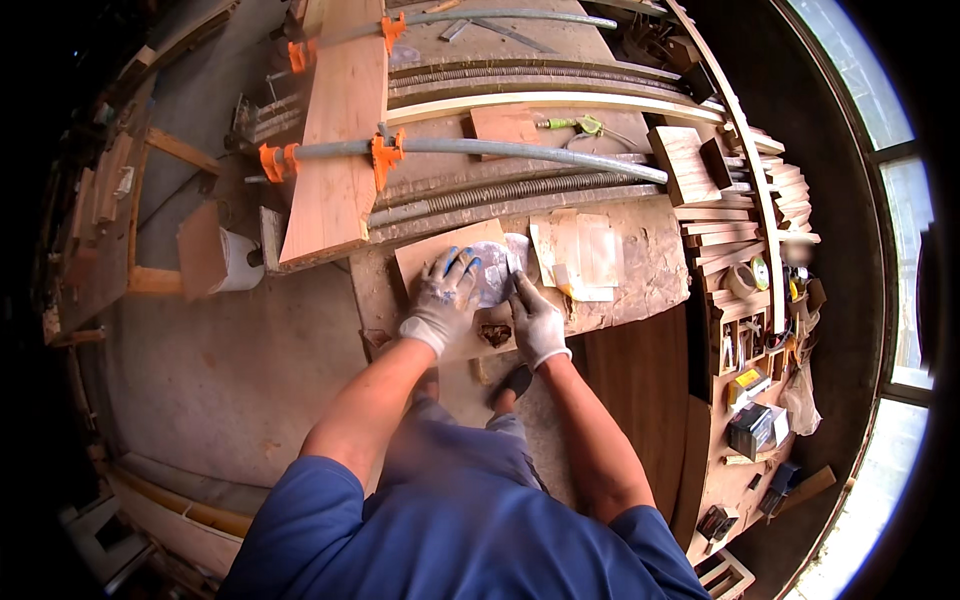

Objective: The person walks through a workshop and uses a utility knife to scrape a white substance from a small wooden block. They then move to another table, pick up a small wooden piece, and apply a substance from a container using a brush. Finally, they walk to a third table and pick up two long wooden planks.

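Observation:
My left hand (449,290), in a whitish work glove with blue-stained fingertips, lies flat with its fingers stretched over a pale wooden board (422,250) and the edge of a whitish, rounded sheet (492,268). At the sheet's right edge, my right hand (535,312), gloved too, has its fingers drawn together. What they grip is too small and covered to make out. A dark brown, irregular piece (494,334) lies between my wrists near the bench's front edge. Just right of the sheet rest several thin papers or pale flat pieces (580,252).
Bar clamps with orange jaws (387,158) grip a long plank (340,130) at the far left. Beyond my hands lies a green-handled tool (588,125). Wood strips (722,240) and a cluttered side bench (715,490) stand to the right. A white bucket (238,262) sits left.

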### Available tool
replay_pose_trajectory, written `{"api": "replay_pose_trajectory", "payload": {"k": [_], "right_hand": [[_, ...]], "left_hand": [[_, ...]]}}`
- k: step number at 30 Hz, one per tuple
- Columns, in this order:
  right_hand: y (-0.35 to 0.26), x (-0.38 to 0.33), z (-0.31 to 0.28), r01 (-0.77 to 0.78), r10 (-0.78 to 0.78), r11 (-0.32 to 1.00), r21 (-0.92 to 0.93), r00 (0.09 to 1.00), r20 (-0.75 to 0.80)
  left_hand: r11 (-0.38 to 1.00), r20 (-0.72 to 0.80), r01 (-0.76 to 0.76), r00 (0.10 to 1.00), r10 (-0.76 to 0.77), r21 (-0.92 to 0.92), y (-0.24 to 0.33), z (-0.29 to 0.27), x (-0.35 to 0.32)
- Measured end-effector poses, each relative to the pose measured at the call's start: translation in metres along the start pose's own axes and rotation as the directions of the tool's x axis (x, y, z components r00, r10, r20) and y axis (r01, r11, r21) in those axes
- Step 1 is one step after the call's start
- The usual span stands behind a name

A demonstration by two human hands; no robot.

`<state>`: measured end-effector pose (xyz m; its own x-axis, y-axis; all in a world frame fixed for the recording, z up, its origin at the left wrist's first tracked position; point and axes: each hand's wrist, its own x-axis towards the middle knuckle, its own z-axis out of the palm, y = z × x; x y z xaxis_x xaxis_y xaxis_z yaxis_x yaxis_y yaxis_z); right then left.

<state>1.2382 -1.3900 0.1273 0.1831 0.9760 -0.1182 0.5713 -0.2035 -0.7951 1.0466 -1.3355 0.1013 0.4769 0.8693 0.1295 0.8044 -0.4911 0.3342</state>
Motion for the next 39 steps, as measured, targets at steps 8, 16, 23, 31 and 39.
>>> {"api": "replay_pose_trajectory", "payload": {"k": [8, 16, 23, 31, 39], "right_hand": [[0.004, -0.04, 0.004, 0.024, 0.006, 0.942, -0.334, 0.996, 0.088], [0.002, -0.016, 0.016, 0.013, -0.003, 0.969, -0.247, 0.999, 0.042], [0.0, -0.018, 0.014, 0.013, 0.018, 0.938, -0.346, 0.996, 0.087], [-0.003, -0.043, 0.012, -0.012, 0.053, 0.936, -0.351, 0.993, 0.108], [-0.007, -0.052, 0.013, 0.01, 0.013, 0.965, -0.263, 0.996, 0.086]], "left_hand": [[0.999, 0.017, 0.003, 1.0, -0.003, 0.037, -0.005, 0.005, -0.002], [1.0, -0.034, -0.013, 0.999, 0.014, 0.028, -0.001, 0.001, 0.001], [0.999, -0.014, -0.029, 0.999, 0.029, 0.021, 0.0, 0.0, 0.0], [1.0, -0.015, -0.026, 1.0, 0.026, 0.001, -0.001, -0.001, 0.001], [1.0, 0.009, -0.017, 1.0, 0.017, 0.009, -0.002, 0.0, 0.002]]}}
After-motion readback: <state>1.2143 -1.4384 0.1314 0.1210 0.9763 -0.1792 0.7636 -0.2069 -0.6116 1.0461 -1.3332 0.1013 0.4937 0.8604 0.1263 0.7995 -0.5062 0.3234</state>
